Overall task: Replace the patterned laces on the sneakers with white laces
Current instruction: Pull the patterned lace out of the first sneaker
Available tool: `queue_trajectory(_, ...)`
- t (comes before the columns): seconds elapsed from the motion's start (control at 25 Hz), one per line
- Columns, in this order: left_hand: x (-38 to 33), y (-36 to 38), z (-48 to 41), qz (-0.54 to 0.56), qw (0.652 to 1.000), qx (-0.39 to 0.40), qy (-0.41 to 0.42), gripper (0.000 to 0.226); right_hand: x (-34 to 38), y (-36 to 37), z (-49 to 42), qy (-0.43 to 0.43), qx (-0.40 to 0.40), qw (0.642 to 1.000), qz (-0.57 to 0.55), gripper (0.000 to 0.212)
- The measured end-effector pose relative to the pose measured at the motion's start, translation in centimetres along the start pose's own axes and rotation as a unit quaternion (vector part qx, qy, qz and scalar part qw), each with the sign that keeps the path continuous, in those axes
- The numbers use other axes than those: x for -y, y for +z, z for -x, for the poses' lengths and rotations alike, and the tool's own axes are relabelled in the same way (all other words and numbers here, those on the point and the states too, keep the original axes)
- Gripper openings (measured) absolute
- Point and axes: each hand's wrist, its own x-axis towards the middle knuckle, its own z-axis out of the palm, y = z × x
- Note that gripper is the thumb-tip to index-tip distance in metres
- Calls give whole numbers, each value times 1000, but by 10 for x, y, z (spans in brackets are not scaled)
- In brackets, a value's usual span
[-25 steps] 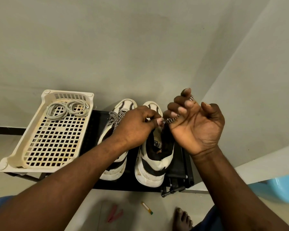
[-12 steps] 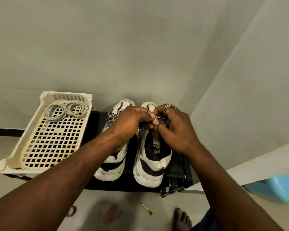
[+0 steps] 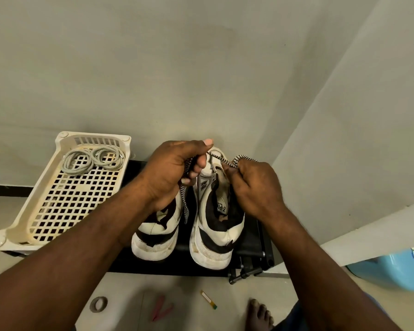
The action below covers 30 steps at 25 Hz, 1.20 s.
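A black bench (image 3: 167, 267) stands against the pale wall, and on it two white and black sneakers are placed side by side with the heels toward the person. To the left, a cream plastic basket (image 3: 30, 188) with a grid bottom rests partly on the bench. At the right edge of the view a blue tub (image 3: 392, 271) is on the floor. The left sneaker (image 3: 157, 237) is partly covered by the left forearm, and the right sneaker (image 3: 213, 244) shows its open inside with a printed insole. The left hand (image 3: 170, 173) is above the front of the left sneaker, and its fingers are curled round the patterned lace (image 3: 221, 160). The right hand (image 3: 253, 185) is over the right side of the right sneaker and grips the same lace, so that a small loop stands out above its knuckles. The lace runs between the two hands above the toe of the right sneaker, and one end hangs down from the left hand between the sneakers. The white laces (image 3: 92, 156) lie as two coils in the far end of the basket, well apart from the hands. On the floor near the person are a bare foot (image 3: 259, 315), a pink object (image 3: 160, 308), a grey ring (image 3: 91, 305) and a small stick (image 3: 208, 299).
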Motion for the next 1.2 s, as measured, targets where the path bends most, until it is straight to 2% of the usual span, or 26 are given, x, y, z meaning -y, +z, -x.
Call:
queue_trajectory(0.08,1,-1,-1,100,995,17,-16,33,8,6,2,-7,32,998,-50,60)
queue_trajectory(0.12,3,-1,-3,115,993,12,-20,30,12,9,4,-6,52,995,-85,64)
queue_trajectory(0.16,6,-2,-5,97,995,-9,-20,29,15,12,6,-3,69,990,-123,64)
queue_trajectory(0.24,15,-5,-11,-9,997,-73,-9,26,16,13,7,7,109,971,-212,61)
queue_trajectory(0.32,21,-7,-12,-113,989,-91,25,22,17,10,6,25,178,933,-312,58)
queue_trajectory(0.44,18,-7,-10,-148,986,-4,72,19,17,1,5,41,269,863,-425,58)
queue_trajectory(0.56,11,-6,-3,-131,983,106,70,31,16,-5,4,46,286,818,-496,62)
queue_trajectory(0.6,11,-4,-1,-127,982,120,72,34,16,-6,4,49,287,804,-518,63)
queue_trajectory(0.68,9,-2,0,-128,983,97,84,34,15,-7,4,53,297,764,-570,64)
queue_trajectory(0.76,7,-1,1,-127,986,63,85,31,13,-6,3,56,313,728,-608,66)
queue_trajectory(0.84,4,0,2,-130,988,48,71,22,10,-6,3,60,338,705,-621,74)
queue_trajectory(0.92,3,2,1,-148,986,41,60,24,8,-8,1,56,371,680,-630,83)
queue_trajectory(1.04,2,4,-2,-176,982,53,46,18,9,-12,-1,38,403,635,-657,93)
queue_trajectory(1.2,5,-5,-3,-218,972,83,28,20,11,-13,-1,35,399,611,-683,96)
